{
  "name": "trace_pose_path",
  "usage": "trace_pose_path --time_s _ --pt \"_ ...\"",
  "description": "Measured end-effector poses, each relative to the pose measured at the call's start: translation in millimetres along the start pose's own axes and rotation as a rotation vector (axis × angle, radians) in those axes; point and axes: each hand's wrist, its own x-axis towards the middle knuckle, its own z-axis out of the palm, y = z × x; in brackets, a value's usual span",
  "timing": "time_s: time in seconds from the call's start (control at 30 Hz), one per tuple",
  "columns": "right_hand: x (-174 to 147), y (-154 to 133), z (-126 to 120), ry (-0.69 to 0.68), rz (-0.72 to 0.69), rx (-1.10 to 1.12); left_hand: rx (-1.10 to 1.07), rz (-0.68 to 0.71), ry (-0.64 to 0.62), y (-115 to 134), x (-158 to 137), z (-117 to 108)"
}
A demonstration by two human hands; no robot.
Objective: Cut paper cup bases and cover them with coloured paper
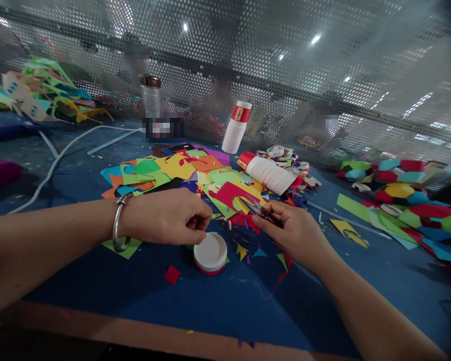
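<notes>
My left hand [169,215], with a silver bangle on the wrist, is curled with thumb and fingers close together. Whatever it may pinch is hidden. Its thumb is right beside a short white round paper cup piece [210,250] with a red lower edge; I cannot tell whether they touch. In my right hand [293,225] is a pair of scissors [263,211] with dark handles, blades pointing left over the paper pile. Under the blades lies a red paper sheet [229,195] with yellow paper near it. A small red paper square [172,275] lies left of the cup piece.
Coloured paper sheets [165,168] are heaped mid-table. Behind stand an upright cup stack [236,130] and a lying one [270,173]. Colourful paper constructions [402,190] are at right, more scraps [48,93] at left. A white cable [54,163] crosses the left; a perforated metal screen [210,60] rises behind.
</notes>
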Motion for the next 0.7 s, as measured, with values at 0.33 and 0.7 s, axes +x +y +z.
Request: trace_pose_path --time_s 0.33,0.7 --pt "-10 -23 8 -0.223 0.117 0.618 0.109 0.038 0.448 2 2 5" --pt "-12 -25 11 -0.253 0.127 0.709 0.07 0.03 0.482 3 4 8"
